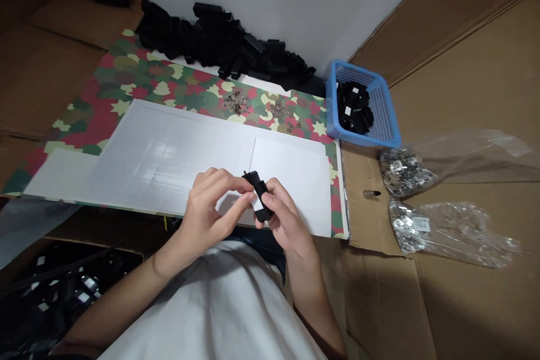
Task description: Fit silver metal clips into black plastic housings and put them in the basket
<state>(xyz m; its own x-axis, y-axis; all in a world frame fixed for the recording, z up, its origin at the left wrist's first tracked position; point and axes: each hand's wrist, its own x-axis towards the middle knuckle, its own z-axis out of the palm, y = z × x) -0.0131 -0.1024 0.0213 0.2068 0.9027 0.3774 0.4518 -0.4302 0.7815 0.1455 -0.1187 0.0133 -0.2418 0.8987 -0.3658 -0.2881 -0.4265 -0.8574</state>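
Over the white sheet near the front edge of the table, a small black plastic part (265, 215) with a white patch on its side is held up at a tilt. My right hand (289, 218) grips it from the right, thumb on top and fingers beneath. From the other side, my left hand (213, 199) pinches at its upper left edge with thumb and index finger, close to the white patch. A thin, dark tip sticks out at the part's upper left end. Whether the left fingertips hold some tiny piece as well is hidden.
Black parts (228, 39) lie heaped along the back wall. Two piles of small metal pieces (236, 102) rest on the patterned tabletop. A blue basket (390, 118) of black parts stands right, beside bags of metal pieces (407, 171). More labelled parts (84, 287) sit lower left.
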